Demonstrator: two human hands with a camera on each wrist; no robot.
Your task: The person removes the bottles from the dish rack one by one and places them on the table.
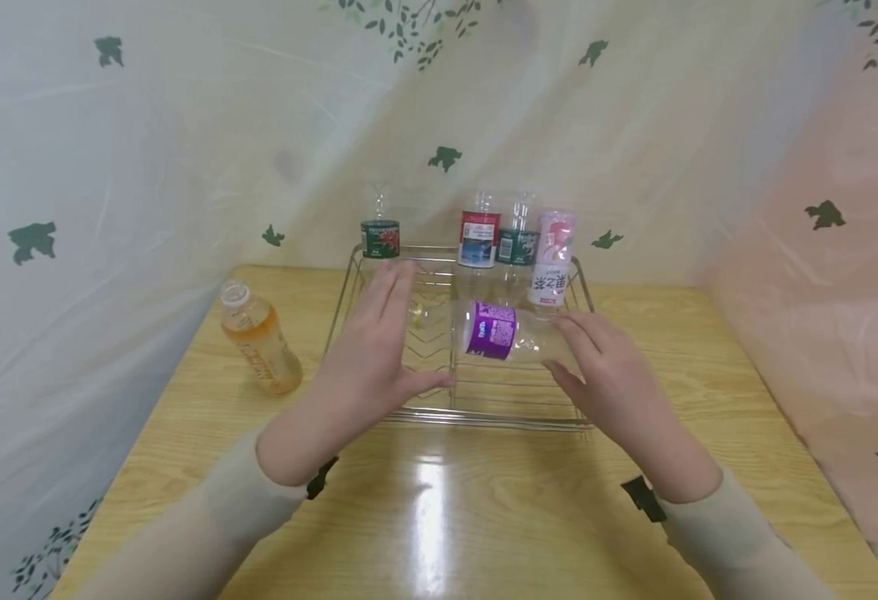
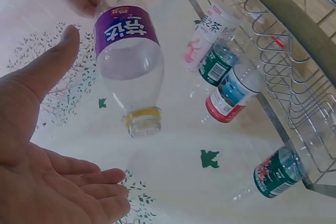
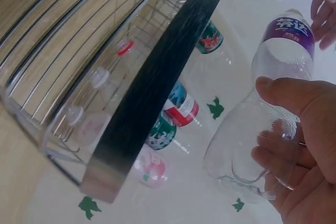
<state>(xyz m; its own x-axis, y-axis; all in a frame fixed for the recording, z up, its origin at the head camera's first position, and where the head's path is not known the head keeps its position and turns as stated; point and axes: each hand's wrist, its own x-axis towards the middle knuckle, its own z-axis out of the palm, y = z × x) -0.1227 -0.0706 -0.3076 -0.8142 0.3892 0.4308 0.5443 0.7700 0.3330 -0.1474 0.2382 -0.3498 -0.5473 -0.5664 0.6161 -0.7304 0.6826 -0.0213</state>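
Observation:
A clear plastic bottle with a purple label (image 1: 491,331) is held sideways above the wire rack (image 1: 514,423). Its neck, with a yellow ring (image 2: 142,116), points left. My right hand (image 1: 611,367) grips the bottle around its body near the base, thumb on one side and fingers on the other. Near the bottle's neck is my left hand (image 1: 363,342), fingers straight and thumb spread, holding nothing. The left wrist view shows this left palm (image 2: 42,182) apart from the bottle.
Inside the rack, toward the back, stand upside-down bottles: a green-labelled one (image 1: 380,239) at left, then a red-and-blue-labelled one (image 1: 479,240), another green-labelled one (image 1: 517,247) and a pink one (image 1: 553,258). An orange-tinted bottle (image 1: 262,342) stands on the wooden table, left of the rack.

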